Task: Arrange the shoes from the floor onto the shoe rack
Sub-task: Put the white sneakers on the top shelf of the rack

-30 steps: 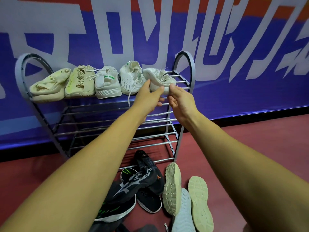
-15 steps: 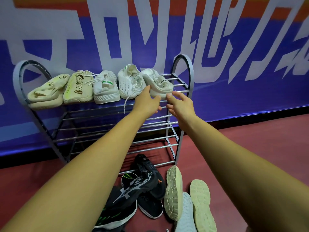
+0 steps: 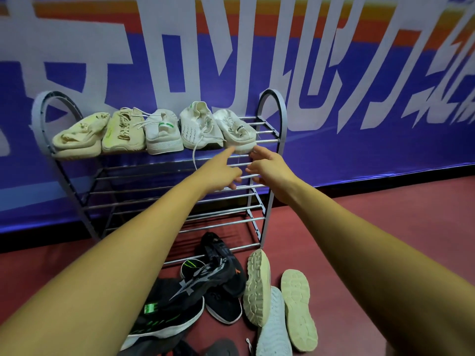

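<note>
five shoes in a row on the rack's top shelf — more shoes on the floor before it

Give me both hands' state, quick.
Left hand: open, holding nothing, one finger stretched to the rightmost white shoe.
Right hand: open, fingers spread, holding nothing.

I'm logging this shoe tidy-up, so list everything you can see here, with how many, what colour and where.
shoe rack: one, grey, against banner
beige shoes: two, top shelf left
white shoes: three, top shelf right
black shoes: at least four, piled on floor
pale shoes: three, soles showing, floor right of pile
banner: one, blue, white letters, behind rack
floor: red
left grip: one, bare, forefinger toward rightmost white shoe, empty
right grip: one, bare, fingers spread, beside it, empty
</note>
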